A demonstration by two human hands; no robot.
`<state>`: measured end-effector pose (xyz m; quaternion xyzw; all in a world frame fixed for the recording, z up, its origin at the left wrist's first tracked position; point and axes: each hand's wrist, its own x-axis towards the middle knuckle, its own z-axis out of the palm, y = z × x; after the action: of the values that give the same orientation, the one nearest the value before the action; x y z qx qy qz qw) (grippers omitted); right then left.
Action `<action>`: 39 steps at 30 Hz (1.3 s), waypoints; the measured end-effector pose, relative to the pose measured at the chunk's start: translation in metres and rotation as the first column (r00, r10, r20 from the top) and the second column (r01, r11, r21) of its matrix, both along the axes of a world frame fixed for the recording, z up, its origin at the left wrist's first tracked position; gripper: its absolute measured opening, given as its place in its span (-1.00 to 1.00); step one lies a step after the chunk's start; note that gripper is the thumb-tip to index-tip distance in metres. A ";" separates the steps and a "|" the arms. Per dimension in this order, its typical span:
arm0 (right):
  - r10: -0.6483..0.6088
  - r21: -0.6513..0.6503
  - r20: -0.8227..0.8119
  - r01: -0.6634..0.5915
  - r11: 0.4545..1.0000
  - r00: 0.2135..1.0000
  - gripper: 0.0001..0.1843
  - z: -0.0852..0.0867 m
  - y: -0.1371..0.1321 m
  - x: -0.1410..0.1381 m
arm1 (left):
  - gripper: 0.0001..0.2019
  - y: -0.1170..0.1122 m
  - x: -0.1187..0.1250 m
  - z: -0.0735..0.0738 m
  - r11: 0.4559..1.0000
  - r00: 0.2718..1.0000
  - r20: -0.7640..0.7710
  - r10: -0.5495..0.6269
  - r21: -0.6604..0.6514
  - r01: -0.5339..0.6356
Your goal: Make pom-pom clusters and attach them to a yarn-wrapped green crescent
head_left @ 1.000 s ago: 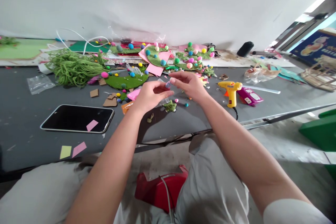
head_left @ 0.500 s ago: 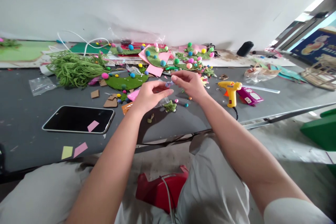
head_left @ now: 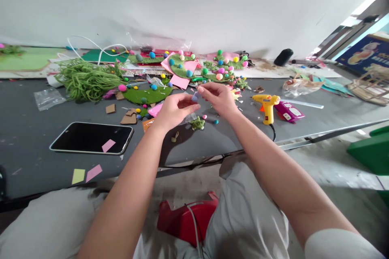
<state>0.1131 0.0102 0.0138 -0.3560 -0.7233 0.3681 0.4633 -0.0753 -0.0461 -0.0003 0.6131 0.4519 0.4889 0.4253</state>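
My left hand [head_left: 173, 111] and my right hand [head_left: 219, 98] meet above the grey table [head_left: 27, 145], fingertips pinched together on a small purple-blue pompom [head_left: 194, 98]. A clear plastic bag [head_left: 189, 116] hangs under my left fingers. Below the hands lie a small green yarn piece [head_left: 197, 123] and loose coloured pompoms [head_left: 215, 121]. A green felt shape [head_left: 146, 94] dotted with pompoms lies just beyond my left hand.
A yellow glue gun [head_left: 267, 105] stands right of my hands beside a purple packet [head_left: 288, 111]. A black phone [head_left: 91, 138] with a pink slip lies at left. Green yarn [head_left: 85, 79], cardboard scraps [head_left: 127, 118] and decorated green pieces [head_left: 223, 68] crowd the back.
Both hands stay pinched on the small pompom; the right hand has shifted slightly left and the fingers have worked closer together. Nothing else has moved.
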 end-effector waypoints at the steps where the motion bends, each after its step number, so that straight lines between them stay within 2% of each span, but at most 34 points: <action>1: 0.048 -0.016 0.024 -0.047 0.999 0.999 -0.53 0.000 -0.002 0.000 | -0.53 0.000 0.000 0.000 1.000 1.000 0.013 -0.012 -0.002 0.012; 3: 0.115 -0.031 0.054 -0.113 0.993 0.992 -0.59 0.000 -0.005 -0.002 | -0.52 0.001 0.001 0.000 1.000 0.999 0.028 -0.023 -0.002 0.023; 5: 0.109 -0.005 0.055 -0.109 0.994 0.993 -0.70 -0.001 -0.007 -0.005 | -0.55 0.001 0.001 0.000 1.000 1.000 0.010 -0.005 -0.007 0.005; 8: 0.019 0.038 0.030 -0.020 0.999 0.999 -0.74 -0.003 -0.003 -0.006 | -0.60 0.001 0.001 0.001 0.999 0.998 -0.046 0.044 0.004 -0.044; 12: -0.104 0.023 -0.044 0.105 0.994 0.994 -0.62 -0.003 0.007 0.001 | -0.61 0.002 0.001 -0.001 0.999 0.997 -0.069 0.045 0.016 -0.044; 15: -0.032 -0.021 -0.067 0.031 0.999 0.997 -0.53 -0.002 0.006 0.004 | -0.58 0.003 0.002 -0.002 1.000 1.000 -0.023 0.019 0.006 -0.019; 19: 0.131 -0.063 0.054 -0.128 0.990 0.990 -0.54 -0.002 -0.004 -0.004 | -0.56 0.002 0.002 -0.002 0.999 1.000 0.007 0.012 0.045 -0.012; 21: 0.104 -0.018 0.063 -0.103 0.994 0.993 -0.59 -0.002 -0.005 -0.008 | -0.60 0.001 0.001 -0.001 0.996 0.997 -0.038 0.062 0.068 -0.059; 23: 0.017 0.048 0.032 -0.018 0.999 0.999 -0.61 -0.001 -0.002 -0.007 | -0.60 0.000 0.000 0.000 0.993 0.992 -0.087 0.097 0.083 -0.089; 26: -0.086 0.053 -0.013 0.086 0.995 0.996 -0.54 0.000 0.004 0.000 | -0.60 0.000 0.000 0.001 0.991 0.986 -0.124 0.114 0.083 -0.104; 28: -0.056 0.025 -0.003 0.056 0.998 0.998 -0.50 0.001 0.005 0.005 | -0.60 0.001 0.001 0.000 0.993 0.990 -0.100 0.104 0.073 -0.097; 30: 0.030 0.003 0.038 -0.030 1.000 0.999 -0.49 0.001 0.003 0.005 | -0.55 0.002 0.002 -0.002 0.997 0.998 -0.044 0.055 0.055 -0.053; 32: 0.093 0.000 0.078 -0.093 0.996 0.993 -0.55 -0.001 -0.002 0.001 | -0.48 0.004 0.002 -0.004 0.999 1.000 0.005 -0.007 0.033 0.007; 34: 0.079 0.050 0.100 -0.084 0.995 0.992 -0.68 -0.004 -0.005 -0.004 | -0.48 0.005 0.001 -0.006 0.999 0.999 0.015 -0.033 0.026 0.032; 36: 0.028 0.133 0.090 -0.040 0.990 0.996 -0.80 -0.006 -0.005 -0.008 | -0.54 0.006 0.000 -0.007 0.999 1.000 -0.007 -0.001 0.034 0.001; 39: -0.059 0.169 0.061 0.048 0.984 0.996 -0.80 -0.005 -0.002 -0.007 | -0.59 0.006 -0.001 -0.006 0.996 0.996 -0.059 0.065 0.069 -0.061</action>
<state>0.1060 0.0084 0.0089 -0.3472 -0.7566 0.2816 0.4772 -0.0766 -0.0401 -0.0064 0.6272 0.4671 0.4978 0.3748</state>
